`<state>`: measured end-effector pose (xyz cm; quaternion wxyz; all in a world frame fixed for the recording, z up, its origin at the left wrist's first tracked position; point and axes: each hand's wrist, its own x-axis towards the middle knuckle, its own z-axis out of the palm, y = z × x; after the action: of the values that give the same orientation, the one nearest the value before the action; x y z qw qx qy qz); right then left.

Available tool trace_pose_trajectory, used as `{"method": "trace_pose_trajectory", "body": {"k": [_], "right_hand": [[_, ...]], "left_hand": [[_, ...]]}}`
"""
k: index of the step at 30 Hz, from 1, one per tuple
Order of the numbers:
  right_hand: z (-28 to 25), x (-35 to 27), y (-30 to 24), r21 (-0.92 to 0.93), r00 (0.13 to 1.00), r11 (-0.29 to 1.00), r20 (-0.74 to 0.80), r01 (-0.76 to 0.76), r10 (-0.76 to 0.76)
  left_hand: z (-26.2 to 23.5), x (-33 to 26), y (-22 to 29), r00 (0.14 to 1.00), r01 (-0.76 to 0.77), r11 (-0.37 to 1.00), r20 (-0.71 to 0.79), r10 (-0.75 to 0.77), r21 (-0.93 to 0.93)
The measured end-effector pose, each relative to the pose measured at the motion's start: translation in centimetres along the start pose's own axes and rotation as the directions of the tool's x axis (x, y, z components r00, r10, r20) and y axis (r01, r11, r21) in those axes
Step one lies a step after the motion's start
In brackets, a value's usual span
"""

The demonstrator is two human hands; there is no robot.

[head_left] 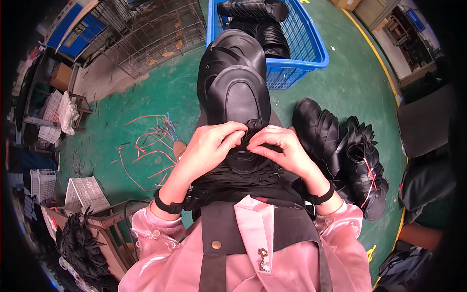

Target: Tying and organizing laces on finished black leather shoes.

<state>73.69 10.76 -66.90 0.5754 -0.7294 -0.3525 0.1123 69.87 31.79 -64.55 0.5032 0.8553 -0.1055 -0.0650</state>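
Red cords [151, 153] lie loose on the green floor [104, 141], left; could snag a foot stepping there. Left hand [210, 143]: grip pinched, thumb to finger, on a small black strip [254, 125]. Strip sits at the near end of the black leather stack [241, 85] on the lap; stack may skew if the hands pull unevenly. Right hand [283, 145]: grip nearly closed at the strip's other side; strip may slip if that pinch eases. Count, left to right: cords several, too tangled to number; strip one; stack one; blue crate [311, 64] one, at least two black bundles [273, 41] inside; floor bundles [316, 134] two, overlapping.
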Motion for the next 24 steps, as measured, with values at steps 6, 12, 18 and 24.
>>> {"method": "trace_pose_trajectory", "body": {"k": [6, 12, 18, 24], "right_hand": [[0.7, 0.3, 1.4, -0.646, 0.938, 0.739, -0.101, 0.192, -0.331], [1.5, 1.4, 1.5, -0.611, 0.826, 0.725, -0.197, 0.318, -0.528], [0.9, 0.7, 1.5, -0.607, 0.889, 0.76, -0.182, 0.234, -0.419], [0.3, -0.9, 2.1, -0.576, 0.969, 0.815, -0.164, 0.057, -0.184]], "left_hand": [[0.1, -0.3, -0.1, 0.998, -0.006, 0.998, -0.067, 0.01, 0.058], [1.2, 1.0, -0.5, 0.991, -0.109, 0.994, -0.081, 0.108, -0.008], [1.0, 1.0, -2.5, 0.996, 0.086, 0.876, 0.02, -0.087, -0.474], [-1.9, -0.4, -1.0, 0.979, 0.204, 0.935, 0.035, -0.203, -0.29]]}}
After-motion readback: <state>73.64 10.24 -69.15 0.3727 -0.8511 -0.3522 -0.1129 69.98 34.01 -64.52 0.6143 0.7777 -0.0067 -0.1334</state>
